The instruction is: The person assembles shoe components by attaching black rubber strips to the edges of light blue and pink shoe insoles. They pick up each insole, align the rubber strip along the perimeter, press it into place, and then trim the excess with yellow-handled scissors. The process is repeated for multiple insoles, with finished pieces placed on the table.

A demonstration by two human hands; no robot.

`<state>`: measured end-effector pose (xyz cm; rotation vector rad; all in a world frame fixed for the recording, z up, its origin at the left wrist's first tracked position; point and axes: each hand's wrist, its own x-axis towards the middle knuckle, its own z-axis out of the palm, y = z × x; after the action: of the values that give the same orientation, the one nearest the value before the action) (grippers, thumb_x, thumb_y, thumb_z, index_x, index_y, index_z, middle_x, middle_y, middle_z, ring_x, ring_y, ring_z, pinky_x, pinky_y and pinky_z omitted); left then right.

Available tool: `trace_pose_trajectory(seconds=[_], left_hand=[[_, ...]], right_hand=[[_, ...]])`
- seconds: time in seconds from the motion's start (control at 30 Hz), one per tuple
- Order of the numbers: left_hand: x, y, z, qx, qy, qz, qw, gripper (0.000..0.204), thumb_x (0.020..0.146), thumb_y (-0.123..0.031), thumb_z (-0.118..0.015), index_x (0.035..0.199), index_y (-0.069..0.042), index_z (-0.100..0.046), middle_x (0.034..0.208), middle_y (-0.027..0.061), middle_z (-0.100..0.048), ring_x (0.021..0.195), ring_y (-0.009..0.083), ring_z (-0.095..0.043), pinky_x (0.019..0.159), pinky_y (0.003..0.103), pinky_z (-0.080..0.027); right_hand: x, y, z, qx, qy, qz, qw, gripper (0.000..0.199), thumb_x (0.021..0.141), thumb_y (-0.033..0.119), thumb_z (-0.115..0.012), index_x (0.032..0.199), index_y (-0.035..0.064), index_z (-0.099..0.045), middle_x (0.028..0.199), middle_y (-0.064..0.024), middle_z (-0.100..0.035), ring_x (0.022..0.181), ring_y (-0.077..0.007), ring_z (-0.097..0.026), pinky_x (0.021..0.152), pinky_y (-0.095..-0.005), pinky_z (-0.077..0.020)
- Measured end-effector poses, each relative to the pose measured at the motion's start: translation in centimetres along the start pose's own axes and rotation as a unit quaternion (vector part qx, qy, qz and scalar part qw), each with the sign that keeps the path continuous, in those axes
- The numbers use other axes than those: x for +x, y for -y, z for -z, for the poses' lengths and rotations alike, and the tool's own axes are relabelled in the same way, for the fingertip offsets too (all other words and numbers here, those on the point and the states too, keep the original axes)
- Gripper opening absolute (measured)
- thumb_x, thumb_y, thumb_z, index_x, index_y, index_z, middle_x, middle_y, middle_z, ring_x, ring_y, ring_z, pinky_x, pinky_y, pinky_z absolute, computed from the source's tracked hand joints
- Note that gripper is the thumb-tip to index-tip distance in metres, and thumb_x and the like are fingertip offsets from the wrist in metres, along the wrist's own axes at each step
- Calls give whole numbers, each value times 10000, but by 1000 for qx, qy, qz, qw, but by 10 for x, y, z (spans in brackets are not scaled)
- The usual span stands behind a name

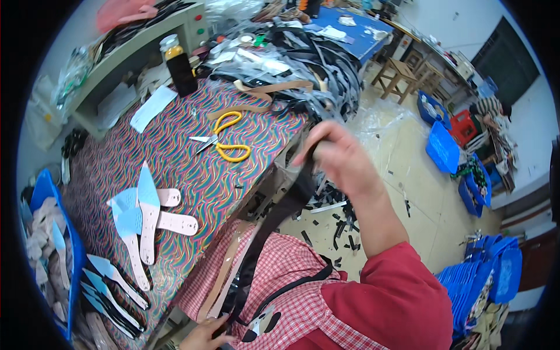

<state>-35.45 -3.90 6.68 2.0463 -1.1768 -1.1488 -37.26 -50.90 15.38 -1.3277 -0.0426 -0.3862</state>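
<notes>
My right hand (pixel 339 156), slightly blurred, is raised beside the table edge with its fingers closed on the upper end of a black strip (pixel 274 217). The strip runs down across my checked apron to my left hand (pixel 204 335), low in front of me. Its fingers are closed around the lower part of the black strip. A tan strip (pixel 221 274) and a paler one also run up from there. Yellow-handled scissors (pixel 221 142) lie on the patterned table with blades apart. Nearer, several light blue and pale pink shaped pieces (pixel 150 224) overlap.
A blue bin (pixel 74 256) of pieces stands at the left. Tangled black and grey strips (pixel 315 52) heap at the table's far end, near a dark bottle (pixel 179 70). Black scraps (pixel 341 233) litter the floor. Blue baskets (pixel 466 286) are stacked at right; a person (pixel 493 111) is beyond.
</notes>
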Motion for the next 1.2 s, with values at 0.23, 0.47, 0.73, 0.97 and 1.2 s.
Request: trace_pose_trajectory(seconds=[0.23, 0.47, 0.73, 0.97, 1.2], left_hand=[[96, 58, 109, 233, -476, 127, 839, 637, 809, -151, -695, 1365, 1, -424, 1272, 237, -450, 1174, 372, -442, 1019, 417, -340], [118, 107, 141, 310, -530, 86, 785, 330, 903, -166, -579, 1169, 27, -600, 1023, 225, -599, 955, 352, -549, 873, 415, -430], [74, 53, 148, -365, -605, -56, 706, 383, 992, -281, -474, 1245, 4, -515, 991, 102, -653, 876, 161, -612, 765, 308, -489], [47, 48, 35, 286, -539, 193, 769, 421, 863, -165, -642, 1273, -103, -571, 1234, 155, -534, 1012, 290, -536, 885, 352, -427], [50, 44, 31, 250, -571, 150, 768, 429, 826, -157, -680, 1242, -91, -594, 1341, 154, -493, 1227, 360, -445, 1019, 433, -344]], right_hand=[[5, -112, -129, 110, 388, -138, 905, 215, 832, 187, -708, 953, 17, -656, 925, -20, -661, 832, -87, -591, 749, -248, -480], [39, -212, -175, -161, 95, 62, 980, 198, 857, 180, -629, 1017, 68, -662, 953, -87, -627, 872, -232, -612, 791, -346, -474], [36, -199, -146, -411, 234, 264, 841, 304, 815, 212, -673, 1095, 96, -648, 1083, -117, -641, 1051, -314, -577, 921, -428, -426], [10, -147, -94, -373, 234, 55, 896, 162, 806, 132, -686, 939, 40, -679, 917, -85, -671, 858, -275, -620, 761, -357, -487], [-52, -228, -159, -368, 431, 73, 821, 220, 761, 128, -707, 970, 67, -675, 885, -77, -627, 876, -264, -589, 791, -383, -457]])
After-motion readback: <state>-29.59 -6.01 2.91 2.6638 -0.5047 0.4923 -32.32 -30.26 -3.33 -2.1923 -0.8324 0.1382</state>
